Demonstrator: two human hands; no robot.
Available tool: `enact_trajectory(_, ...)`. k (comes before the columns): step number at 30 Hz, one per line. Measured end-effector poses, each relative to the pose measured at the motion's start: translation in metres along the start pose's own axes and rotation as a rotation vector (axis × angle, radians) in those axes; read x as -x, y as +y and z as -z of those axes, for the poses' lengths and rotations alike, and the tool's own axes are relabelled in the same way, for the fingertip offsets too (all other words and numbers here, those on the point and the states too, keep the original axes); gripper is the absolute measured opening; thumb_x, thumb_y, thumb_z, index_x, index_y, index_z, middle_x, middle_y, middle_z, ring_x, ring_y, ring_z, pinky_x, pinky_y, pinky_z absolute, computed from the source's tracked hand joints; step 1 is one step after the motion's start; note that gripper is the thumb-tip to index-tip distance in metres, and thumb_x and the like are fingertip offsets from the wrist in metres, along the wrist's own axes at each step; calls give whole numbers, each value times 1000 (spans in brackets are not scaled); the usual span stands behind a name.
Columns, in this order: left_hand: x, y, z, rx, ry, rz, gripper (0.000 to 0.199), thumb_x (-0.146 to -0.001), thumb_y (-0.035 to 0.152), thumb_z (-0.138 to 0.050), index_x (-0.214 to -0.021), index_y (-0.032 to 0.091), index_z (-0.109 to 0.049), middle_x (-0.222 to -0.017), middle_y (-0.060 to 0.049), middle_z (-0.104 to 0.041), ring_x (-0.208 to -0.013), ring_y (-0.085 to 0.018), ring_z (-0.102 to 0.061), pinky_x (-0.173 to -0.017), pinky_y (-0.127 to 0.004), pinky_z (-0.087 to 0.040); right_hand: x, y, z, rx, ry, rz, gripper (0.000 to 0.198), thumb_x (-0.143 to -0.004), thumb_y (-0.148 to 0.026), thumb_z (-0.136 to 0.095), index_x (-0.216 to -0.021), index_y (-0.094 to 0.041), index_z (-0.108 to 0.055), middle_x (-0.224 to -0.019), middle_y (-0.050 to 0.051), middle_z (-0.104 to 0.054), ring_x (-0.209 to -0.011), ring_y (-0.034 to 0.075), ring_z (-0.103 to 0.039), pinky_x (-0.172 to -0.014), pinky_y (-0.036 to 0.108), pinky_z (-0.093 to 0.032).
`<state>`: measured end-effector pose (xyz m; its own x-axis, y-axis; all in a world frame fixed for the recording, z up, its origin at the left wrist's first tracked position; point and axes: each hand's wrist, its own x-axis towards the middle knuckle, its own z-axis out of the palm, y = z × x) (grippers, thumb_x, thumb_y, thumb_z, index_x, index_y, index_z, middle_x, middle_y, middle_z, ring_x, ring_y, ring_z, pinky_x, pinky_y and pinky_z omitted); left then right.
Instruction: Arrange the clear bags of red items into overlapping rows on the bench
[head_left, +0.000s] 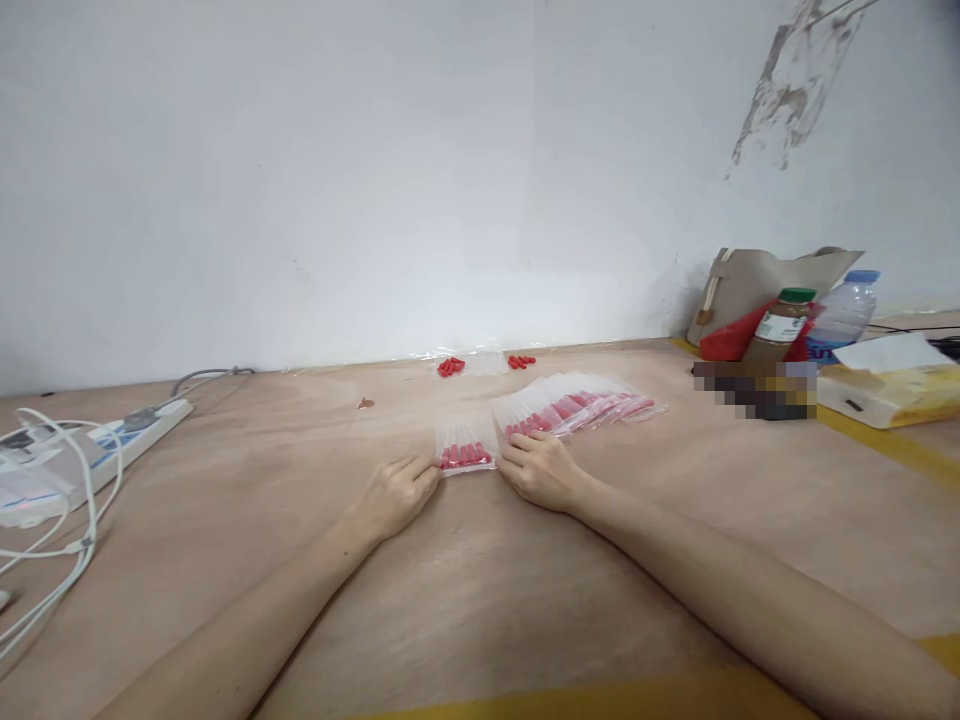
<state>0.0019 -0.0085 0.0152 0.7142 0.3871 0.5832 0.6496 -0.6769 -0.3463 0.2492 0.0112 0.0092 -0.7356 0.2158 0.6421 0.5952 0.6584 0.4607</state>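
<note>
Your forearms point(277, 590) come first; clear plastic bag point(466, 432) lies between left hand point(401, 492) and right hand point(541, 472), at lower corners; can't tell if pinched.

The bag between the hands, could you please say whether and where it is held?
The left hand seems to hold the bag by its near left corner; whether the right hand does is unclear.

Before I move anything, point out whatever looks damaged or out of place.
The wall has a rough patch at upper right, its finish apparently flaked, unlike the smoother surface around it. Beyond the left hand, a small brown scrap lies apart from the bags of red pieces; I can't tell what it is.
</note>
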Motion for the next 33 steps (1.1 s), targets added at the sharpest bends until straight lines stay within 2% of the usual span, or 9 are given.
enact_trajectory(3, 0, 1, -1, 34, 26, 50, 22, -88, 18, -38, -83, 18, -60, -78, -3, -63, -67, -10, -60, -63, -21, -49, 0, 0, 0, -8, 21, -12, 20, -81, -12, -46, -63, -16, -54, -62, 0, -54, -66, 12, -41, -55, 29, -18)
enact_trajectory(6, -5, 4, -3, 86, 71, 94, 18, -87, 21, -42, -92, 18, -59, -88, -4, -63, -75, -12, -61, -67, -22, -50, -2, -1, 1, -17, 62, -37, 21, -81, -15, -46, -63, -16, -54, -60, 0, -53, -64, 12, -41, -56, 28, -19)
enact_trajectory(9, -16, 9, -9, 180, 100, 31, 17, -86, 21, -46, -98, 19, -58, -96, -5, -62, -84, -13, -60, -72, -24, -50, -5, -2, 3, -28, 85, -54, 23, -82, -18, -45, -60, -16, -53, -61, 1, -53, -65, 12, -43, -57, 28, -21)
enact_trajectory(13, -31, 18, -20, 232, 168, -44, 14, -84, 17, -48, -94, 18, -58, -92, -3, -63, -85, -13, -60, -76, -26, -50, -8, -5, 4, -46, 97, -65, 25, -82, -20, -44, -60, -16, -54, -61, 1, -54, -65, 12, -43, -58, 28, -23)
enact_trajectory(17, -40, 22, -24, 185, 202, -84, 11, -84, 16, -48, -89, 17, -58, -86, -4, -64, -80, -14, -61, -72, -27, -50, -9, -6, 5, -55, 107, -66, 22, -82, -20, -45, -63, -16, -55, -62, 2, -55, -65, 12, -44, -58, 27, -24)
enact_trajectory(28, -45, 23, -14, -6, 165, -217, 15, -84, 13, -46, -74, 14, -57, -75, -4, -63, -72, -14, -60, -68, -28, -49, -7, -6, -1, -60, 72, 3, 21, -83, -14, -43, -64, -16, -52, -64, 1, -56, -66, 12, -42, -57, 28, -21)
enact_trajectory(33, -40, 17, -8, -31, 125, -223, 15, -86, 14, -43, -79, 16, -57, -77, -3, -64, -72, -14, -60, -69, -29, -48, -5, -5, 1, -59, 53, -7, 21, -84, -14, -41, -66, -16, -52, -65, 1, -55, -67, 12, -41, -57, 28, -19)
